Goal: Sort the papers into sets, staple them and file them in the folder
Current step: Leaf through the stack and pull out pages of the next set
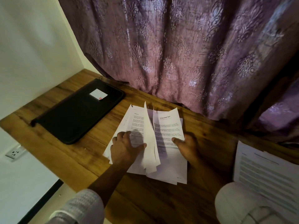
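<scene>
A purple curtain (178, 46) hangs behind the wooden table (145, 199). The black folder (77, 113) lies closed at far left. The papers (168, 126) sit mid-table, parted. My left hand (126, 147) grips the left sheaf, and my right hand (186, 146) pinches the right sheet under its thumb.

— Can you read the small words on the papers (139, 126)?
— No, they are too tiny and fuzzy. The label (98, 94) on the folder (77, 112) is too.
— Where are the fingers of the right hand (188, 146)?
— Behind a sheet (168, 126). Only the thumb shows.
— And the pages (265, 172) on the right?
— Blurry, and the picture's edge cuts them off.
</scene>
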